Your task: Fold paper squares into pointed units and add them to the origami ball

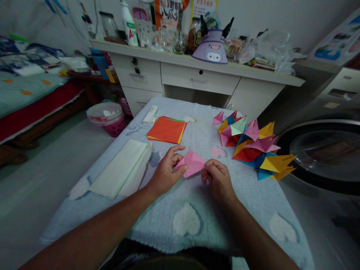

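Low desk (pixel 197 112) draped in a fluffy pale blue cloth with white hearts (pixel 185 221), between a red-based bed (pixel 30 101) at left and a round-doored washing machine (pixel 323 150) at right. Behind, a cluttered white wooden desk with drawers (pixel 197 77). Mid-cloth, a small pink folded paper piece (pixel 192 163), crisp-creased and pointed, pinched by left hand (pixel 165 173) and right hand (pixel 218 180), both closed on its edges. Beyond, a flat stack of square coloured sheets (pixel 166 129), orange uppermost. At right, a spiky heap of folded paper points (pixel 253 146).
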A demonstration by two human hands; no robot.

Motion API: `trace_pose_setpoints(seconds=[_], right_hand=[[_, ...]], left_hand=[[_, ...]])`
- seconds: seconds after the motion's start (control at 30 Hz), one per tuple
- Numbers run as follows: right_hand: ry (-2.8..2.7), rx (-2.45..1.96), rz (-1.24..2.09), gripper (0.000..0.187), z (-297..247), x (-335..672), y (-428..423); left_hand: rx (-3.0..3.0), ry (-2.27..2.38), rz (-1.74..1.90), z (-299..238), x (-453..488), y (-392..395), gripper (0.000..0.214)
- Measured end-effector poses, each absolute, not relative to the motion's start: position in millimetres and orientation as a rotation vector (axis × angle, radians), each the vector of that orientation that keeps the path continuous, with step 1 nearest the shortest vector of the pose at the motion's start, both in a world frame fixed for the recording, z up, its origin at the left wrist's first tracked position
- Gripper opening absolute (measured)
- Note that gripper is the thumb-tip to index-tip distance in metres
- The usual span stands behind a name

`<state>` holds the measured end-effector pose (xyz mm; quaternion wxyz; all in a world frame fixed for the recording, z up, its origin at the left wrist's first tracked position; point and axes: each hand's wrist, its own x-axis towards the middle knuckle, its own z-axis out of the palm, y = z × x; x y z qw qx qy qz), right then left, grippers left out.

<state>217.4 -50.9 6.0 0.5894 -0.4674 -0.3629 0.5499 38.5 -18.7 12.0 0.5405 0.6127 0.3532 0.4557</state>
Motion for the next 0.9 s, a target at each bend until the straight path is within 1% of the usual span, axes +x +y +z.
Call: trace_pose_setpoints(seconds=[0.1, 0.17, 0.33, 0.37, 0.47, 0.53, 0.63, 0.73, 0.8, 0.87, 0.9], right_hand=[[-0.846, -1.096, 1.285, 0.023, 5.3, 218.0, -50.2], [-0.836, -1.1, 1.28, 0.022, 5.3, 218.3, -49.7], [-0.797, -1.109, 1.283, 0.023, 7.7, 218.0, -49.3], [-0.793, -1.104, 1.29, 0.023, 8.2, 217.8, -49.3], [-0.778, -1.075, 1.321, 0.022, 8.9, 216.8, -49.0], [-0.777, -1.062, 1.341, 0.022, 8.9, 216.4, -48.8], [-0.801, -1.054, 1.363, 0.023, 8.6, 216.4, -48.8], [-0.843, -1.017, 1.358, 0.025, 7.3, 217.6, -48.8], [-0.859, -1.001, 1.308, 0.019, 5.7, 218.5, -48.5], [-0.893, -1.018, 1.208, 0.007, 4.1, 219.1, -48.3], [-0.933, -1.038, 1.156, 0.011, 3.6, 219.2, -48.5]], left_hand=[[1.499, 0.879, 1.128, 12.6, 35.5, -17.8, 0.045], [1.662, 0.9, 1.163, 13.9, 32.9, -18.4, 0.04], [2.348, 0.947, 1.257, 16.2, 30.9, -23.5, 0.054], [2.444, 0.994, 1.268, 15.7, 31.3, -24.4, 0.05], [2.614, 1.1, 1.283, 13.7, 32.3, -25.4, 0.026], [2.668, 1.083, 1.28, 13.4, 32.1, -24.6, 0.017], [2.685, 0.993, 1.282, 14.9, 31.3, -22.4, 0.01], [2.548, 0.944, 1.305, 16.2, 31.1, -20.3, 0.007], [2.373, 0.94, 1.284, 15.8, 31.3, -18.9, 0.007], [2.138, 0.958, 1.223, 14.3, 31.7, -17.4, 0.007], [2.0, 0.961, 1.184, 13.5, 32.1, -16.5, 0.008]])
